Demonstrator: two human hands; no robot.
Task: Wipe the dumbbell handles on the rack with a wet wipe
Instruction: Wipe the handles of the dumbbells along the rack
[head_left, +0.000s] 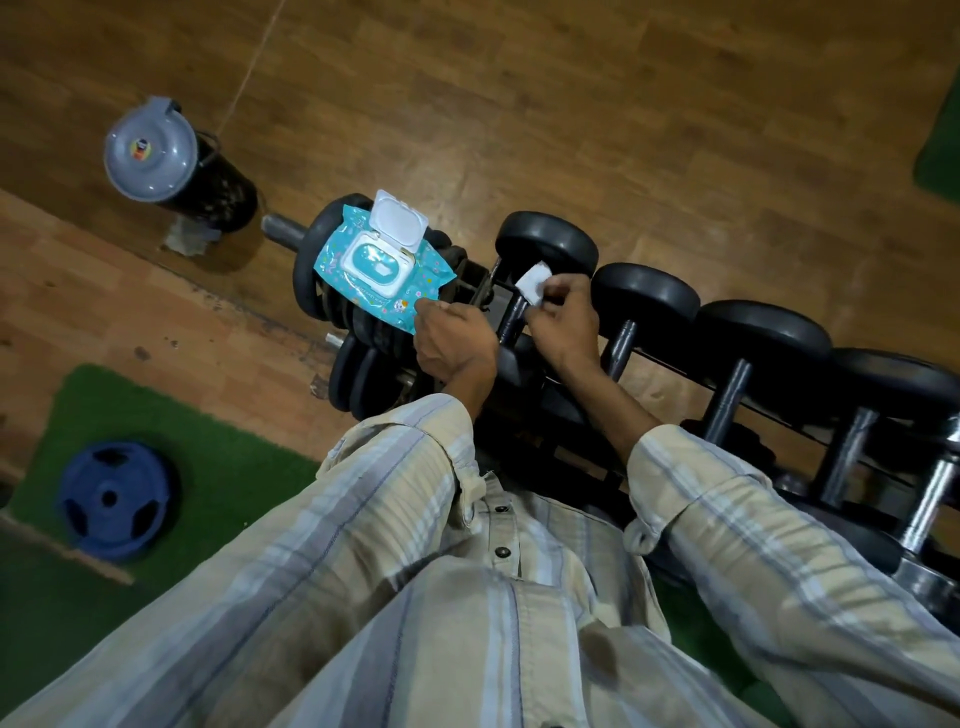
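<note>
Right hand (563, 317) fingers pinching wet wipe (535, 283) over dumbbell handle (511, 317), left hand (452, 340) seemingly gripping wipes pack (376, 265)

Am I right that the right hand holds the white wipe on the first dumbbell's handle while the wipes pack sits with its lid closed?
Not quite. The head view shows the wipes pack with its white flip lid standing open, not closed. The rest holds: the right hand holds the white wipe on the first dumbbell's handle.

A small folded white wet wipe (535, 281) lies over the dark handle (511, 312) of the end dumbbell on the rack (675, 364).
</note>
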